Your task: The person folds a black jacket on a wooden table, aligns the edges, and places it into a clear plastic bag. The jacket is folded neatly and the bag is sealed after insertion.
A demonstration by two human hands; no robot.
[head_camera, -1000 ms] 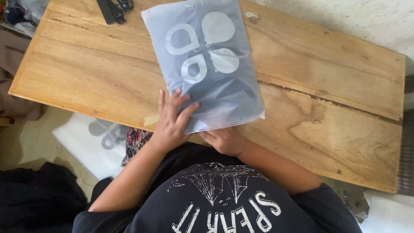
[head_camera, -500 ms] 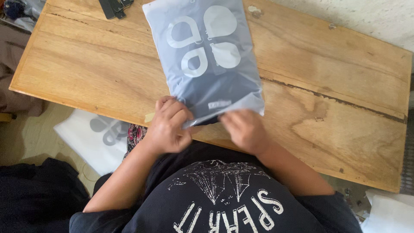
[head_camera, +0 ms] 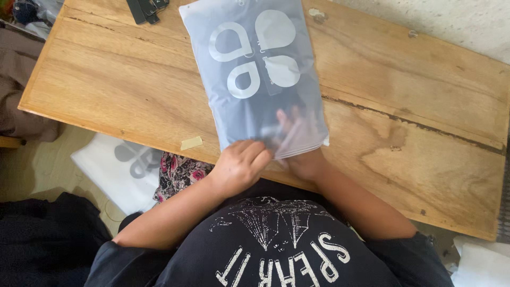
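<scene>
A frosted grey plastic bag (head_camera: 255, 58) with a white four-petal mark lies on the wooden table (head_camera: 425, 106), its mouth toward me. Something dark shows dimly inside it. My left hand (head_camera: 241, 165) pinches the bag's near edge at the opening. My right hand (head_camera: 305, 162) is pushed into the bag up to the wrist. Its spread fingers show through the plastic, lying flat on the dark thing inside.
Black flat pieces (head_camera: 146, 8) lie at the table's far left edge. A scrap of tape (head_camera: 191, 142) sticks near the front edge. White bags of the same kind (head_camera: 127, 165) lie on the floor at left, beside dark cloth (head_camera: 37, 239).
My right hand has gone from the bag's outer edge to inside the bag. My left hand has shifted from lying flat on the bag to pinching its opening.
</scene>
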